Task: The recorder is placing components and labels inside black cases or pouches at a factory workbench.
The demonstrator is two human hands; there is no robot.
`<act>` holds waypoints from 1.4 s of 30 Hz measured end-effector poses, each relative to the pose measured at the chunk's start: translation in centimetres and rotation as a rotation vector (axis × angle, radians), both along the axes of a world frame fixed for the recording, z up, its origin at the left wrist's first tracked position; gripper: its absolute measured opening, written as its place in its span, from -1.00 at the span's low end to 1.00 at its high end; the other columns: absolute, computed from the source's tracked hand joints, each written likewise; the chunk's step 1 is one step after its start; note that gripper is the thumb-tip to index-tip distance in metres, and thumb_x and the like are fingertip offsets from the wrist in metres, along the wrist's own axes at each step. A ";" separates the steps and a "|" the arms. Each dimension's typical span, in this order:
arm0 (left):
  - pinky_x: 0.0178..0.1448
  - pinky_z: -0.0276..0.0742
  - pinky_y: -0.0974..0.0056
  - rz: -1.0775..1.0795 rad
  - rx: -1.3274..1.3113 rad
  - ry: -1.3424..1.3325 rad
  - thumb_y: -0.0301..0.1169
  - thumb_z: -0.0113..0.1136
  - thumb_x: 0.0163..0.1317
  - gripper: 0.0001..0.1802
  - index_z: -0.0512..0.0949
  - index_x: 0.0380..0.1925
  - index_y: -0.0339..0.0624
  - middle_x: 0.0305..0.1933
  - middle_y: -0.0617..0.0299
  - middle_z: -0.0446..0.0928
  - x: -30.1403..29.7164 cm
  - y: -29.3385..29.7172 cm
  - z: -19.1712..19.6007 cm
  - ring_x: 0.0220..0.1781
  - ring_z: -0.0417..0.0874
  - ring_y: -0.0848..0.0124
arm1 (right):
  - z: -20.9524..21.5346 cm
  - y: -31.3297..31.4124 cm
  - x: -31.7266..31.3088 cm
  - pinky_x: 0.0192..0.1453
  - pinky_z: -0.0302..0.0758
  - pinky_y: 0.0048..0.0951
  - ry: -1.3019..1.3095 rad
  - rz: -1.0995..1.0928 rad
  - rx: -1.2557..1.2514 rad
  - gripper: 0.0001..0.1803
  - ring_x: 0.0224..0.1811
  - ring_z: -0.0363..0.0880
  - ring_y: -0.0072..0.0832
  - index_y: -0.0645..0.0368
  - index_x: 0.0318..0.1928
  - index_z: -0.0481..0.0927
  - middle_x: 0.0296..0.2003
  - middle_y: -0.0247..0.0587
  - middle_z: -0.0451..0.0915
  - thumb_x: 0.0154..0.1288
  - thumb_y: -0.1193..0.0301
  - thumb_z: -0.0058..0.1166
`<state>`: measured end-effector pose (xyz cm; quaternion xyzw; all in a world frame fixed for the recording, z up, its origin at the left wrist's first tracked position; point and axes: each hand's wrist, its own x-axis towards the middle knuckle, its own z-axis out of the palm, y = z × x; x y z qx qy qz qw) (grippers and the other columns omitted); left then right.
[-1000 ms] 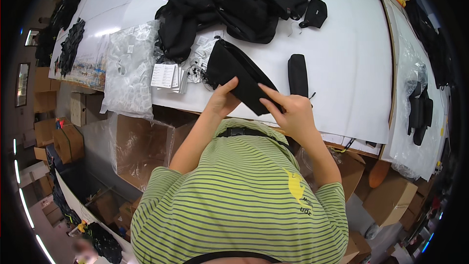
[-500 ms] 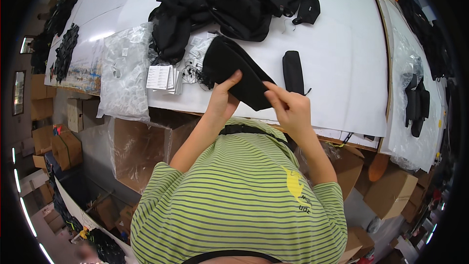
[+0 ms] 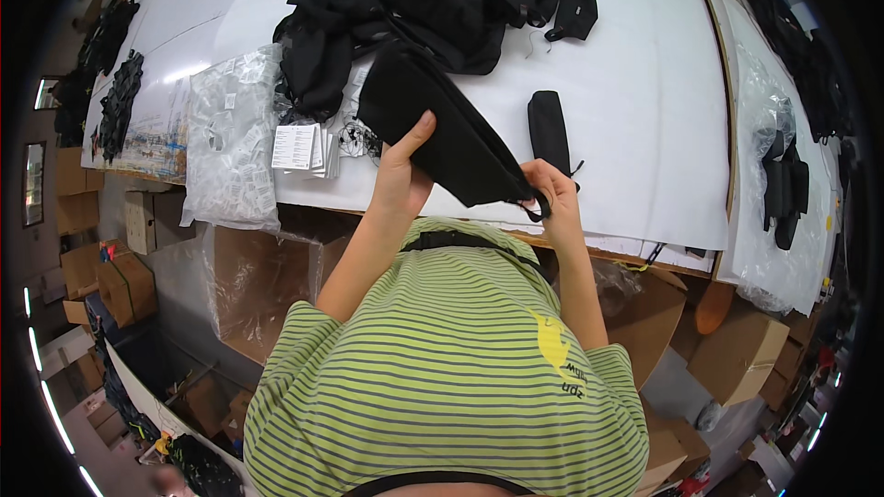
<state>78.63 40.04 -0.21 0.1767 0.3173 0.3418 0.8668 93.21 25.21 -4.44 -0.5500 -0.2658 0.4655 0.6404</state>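
Observation:
A flat black fabric pouch [image 3: 428,124] is held at a slant above the near edge of the white table. My left hand [image 3: 403,170] grips its lower left side, thumb on top and fingers underneath. My right hand [image 3: 555,202] is closed at the lower right corner, pinching the pouch's end beside a small black loop [image 3: 537,208]. A long seam or opening runs down the pouch's upper right side. Another narrow black pouch [image 3: 549,129] lies on the table just beyond my right hand.
A heap of black pouches [image 3: 396,5] covers the far middle of the table [image 3: 645,129]. On the left sit a stack of white printed cards [image 3: 299,147], black cords [image 3: 354,138] and a clear plastic bag of small packets [image 3: 230,147]. Cardboard boxes [image 3: 737,354] stand below the table.
The pouch has shifted slightly left and its opening edge faces up more. My right hand has moved down to the corner, where a black loop now shows.

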 end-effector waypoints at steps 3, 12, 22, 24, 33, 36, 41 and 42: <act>0.13 0.43 0.27 0.025 0.134 0.088 -0.46 0.26 0.11 -0.59 0.44 0.00 -0.11 -0.04 0.27 0.50 0.2 -0.5 0.5 0.03 0.51 0.39 | 3.3 0.9 -0.3 -0.15 0.35 -0.63 -0.071 0.015 0.115 -0.69 -0.25 0.42 -0.68 0.35 -0.15 0.53 -0.33 -0.28 0.52 0.37 0.29 -0.05; 0.04 0.52 0.26 -0.094 0.032 0.026 -0.32 0.16 0.21 -0.68 0.50 -0.09 -0.26 -0.13 0.17 0.58 -0.2 -0.7 0.0 -0.11 0.60 0.35 | 5.0 0.7 0.7 -0.08 0.45 -0.56 0.093 0.333 -0.004 -0.70 -0.19 0.52 -0.62 0.30 -0.08 0.53 -0.25 -0.28 0.57 0.14 0.54 0.16; -0.03 0.55 0.31 -0.124 -0.090 0.040 -0.41 0.23 0.15 -0.69 0.50 -0.11 -0.24 -0.16 0.19 0.58 0.0 -1.5 -0.9 -0.15 0.62 0.40 | 6.1 0.3 -0.8 -0.25 0.46 -0.62 -0.269 0.298 -0.075 -0.43 -0.29 0.46 -0.65 0.10 0.07 0.24 -0.29 -0.38 0.40 0.04 0.64 0.12; -0.05 0.56 0.31 -0.130 -0.043 0.037 -0.39 0.25 0.13 -0.67 0.49 -0.11 -0.25 -0.15 0.19 0.58 -0.1 -1.4 -1.1 -0.15 0.62 0.39 | 6.1 0.2 -0.7 -0.24 0.46 -0.59 -0.287 0.291 -0.084 -0.49 -0.26 0.45 -0.62 0.15 0.04 0.29 -0.26 -0.35 0.43 0.03 0.62 0.09; -0.10 0.56 0.34 -0.324 0.159 0.189 -0.39 0.32 0.05 -0.61 0.49 -0.13 -0.32 -0.24 0.17 0.58 0.8 -2.7 1.5 -0.25 0.63 0.42 | 4.2 4.8 0.3 -0.22 0.47 -0.59 -0.005 -0.107 0.158 -0.71 -0.28 0.51 -0.63 0.27 -0.04 0.57 -0.22 -0.28 0.59 0.32 0.37 0.03; -0.14 0.58 0.34 -0.358 0.134 0.199 -0.39 0.33 0.03 -0.59 0.49 -0.13 -0.33 -0.25 0.17 0.58 0.8 -2.5 1.7 -0.27 0.63 0.42 | 4.8 5.9 0.3 -0.28 0.45 -0.65 -0.199 -0.277 0.291 -0.73 -0.33 0.50 -0.67 0.27 -0.08 0.59 -0.26 -0.32 0.60 0.23 0.44 0.13; -0.19 0.58 0.35 -0.412 0.128 0.258 -0.41 0.32 0.03 -0.61 0.50 -0.14 -0.33 -0.25 0.16 0.58 0.9 -2.5 1.8 -0.28 0.63 0.42 | 4.8 5.5 1.4 -0.39 0.35 -0.70 -0.342 -0.324 0.291 -0.84 -0.38 0.48 -0.68 0.25 -0.25 0.62 -0.32 -0.34 0.58 0.10 0.54 0.22; -0.20 0.59 0.35 -0.406 0.119 0.269 -0.41 0.32 0.03 -0.62 0.50 -0.14 -0.33 -0.24 0.15 0.58 1.0 -2.5 1.7 -0.28 0.63 0.41 | 5.0 5.3 1.3 -0.42 0.33 -0.69 -0.486 -0.353 0.303 -0.87 -0.40 0.47 -0.68 0.24 -0.31 0.61 -0.35 -0.34 0.57 0.07 0.55 0.22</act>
